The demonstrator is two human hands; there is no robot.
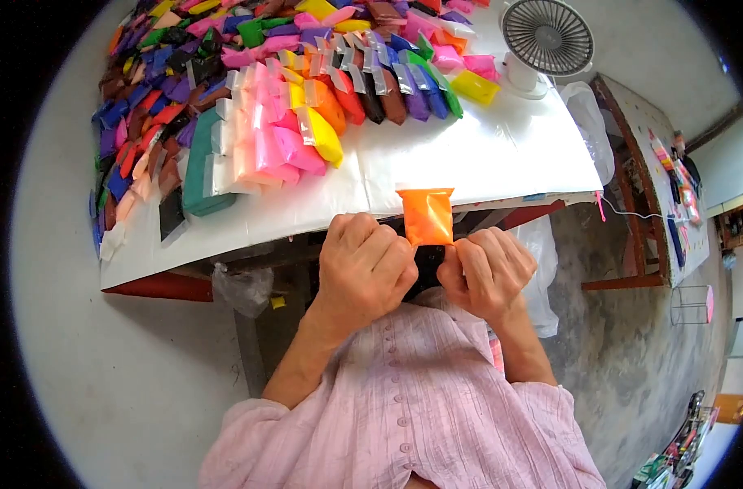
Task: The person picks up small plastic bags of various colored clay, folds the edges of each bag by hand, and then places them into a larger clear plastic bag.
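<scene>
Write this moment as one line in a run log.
left hand: pinching orange packet at bottom corner | right hand: pinching other bottom corner | on table: colorful packets, fan

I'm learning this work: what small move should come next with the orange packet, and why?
Probably lay the orange packet beside the lined-up packets on the white tabletop: the left hand and right hand pinch its lower corners near the tabletop's edge, and similar packets lie there.
</scene>
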